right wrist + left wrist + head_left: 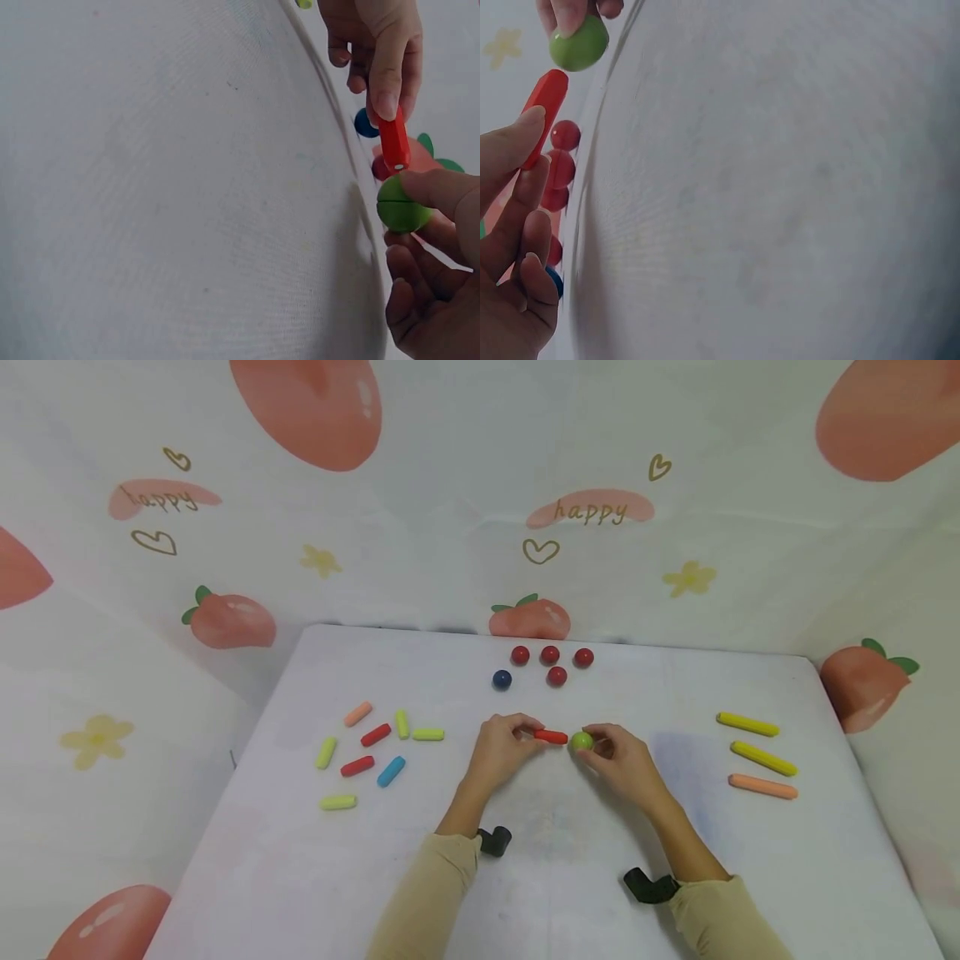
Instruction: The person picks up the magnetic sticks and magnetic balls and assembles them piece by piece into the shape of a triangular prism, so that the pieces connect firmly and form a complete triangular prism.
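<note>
My left hand (501, 750) pinches a short red stick (552, 737) between thumb and forefinger near the middle of the table. A small pale spot marks the stick's free end in the right wrist view. Opposite it, the thumb and fingers of my right hand (622, 763) pinch a bright green ball (582, 742). A thin dark line runs across the ball (403, 204) in the right wrist view. The red stick (547, 112) points at the ball in the left wrist view, its tip close to the ball's surface.
Several red balls (557, 676) and a dark blue ball (502, 679) lie near the back edge. On the left are short sticks: peach (358, 714), red (376, 735), blue (391, 772) and several light green (338, 802). Longer yellow sticks (763, 758) and a peach one (762, 787) lie right.
</note>
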Tool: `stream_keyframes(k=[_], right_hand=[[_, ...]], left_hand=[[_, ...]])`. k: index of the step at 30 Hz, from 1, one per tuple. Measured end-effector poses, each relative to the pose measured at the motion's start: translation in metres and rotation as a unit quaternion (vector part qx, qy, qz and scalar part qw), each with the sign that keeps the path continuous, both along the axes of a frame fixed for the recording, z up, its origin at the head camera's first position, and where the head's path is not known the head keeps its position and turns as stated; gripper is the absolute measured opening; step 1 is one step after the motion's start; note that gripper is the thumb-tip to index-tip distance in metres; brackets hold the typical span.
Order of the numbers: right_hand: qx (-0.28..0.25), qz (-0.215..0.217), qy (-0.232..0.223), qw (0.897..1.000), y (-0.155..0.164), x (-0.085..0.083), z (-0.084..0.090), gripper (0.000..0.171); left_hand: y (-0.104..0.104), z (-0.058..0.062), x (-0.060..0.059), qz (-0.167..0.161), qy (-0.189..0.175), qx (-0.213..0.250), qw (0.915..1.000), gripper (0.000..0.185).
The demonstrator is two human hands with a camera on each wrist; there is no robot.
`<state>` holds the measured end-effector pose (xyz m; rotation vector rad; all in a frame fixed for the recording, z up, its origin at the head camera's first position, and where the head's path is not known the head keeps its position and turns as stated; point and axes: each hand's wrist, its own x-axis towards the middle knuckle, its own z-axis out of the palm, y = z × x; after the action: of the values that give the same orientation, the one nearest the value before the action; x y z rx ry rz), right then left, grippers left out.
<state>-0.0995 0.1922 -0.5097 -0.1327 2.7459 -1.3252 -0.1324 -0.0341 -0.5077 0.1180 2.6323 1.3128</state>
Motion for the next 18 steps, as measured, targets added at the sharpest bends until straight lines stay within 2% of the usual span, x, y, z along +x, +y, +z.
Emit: stream_keyframes(k=[5,9,14,18], right_hand=[[0.011,0.019,0.026,0.999,0.0002,0.0012,-0.0007,0.040],[0.041,0.045,0.054,0.997,0.0009,-0.0006,-0.0013,0.043],[0.087,0.075,0.108,0.987,0.0024,-0.0026,-0.0015,0.040],[0.096,0.089,0.140,0.982,0.0031,-0.0041,-0.0018,0.040]], left_hand=[[0.0019,0.0014,0.0018,-0.017,0.011,-0.021,0.9996,0.021],[0.0032,0.0022,0.0023,-0.033,0.020,-0.044,0.9983,0.020],[0.0039,0.0027,0.0027,-0.052,0.027,-0.076,0.9954,0.019],[0.0047,0.0047,0.0030,-0.064,0.025,-0.093,0.9933,0.019]])
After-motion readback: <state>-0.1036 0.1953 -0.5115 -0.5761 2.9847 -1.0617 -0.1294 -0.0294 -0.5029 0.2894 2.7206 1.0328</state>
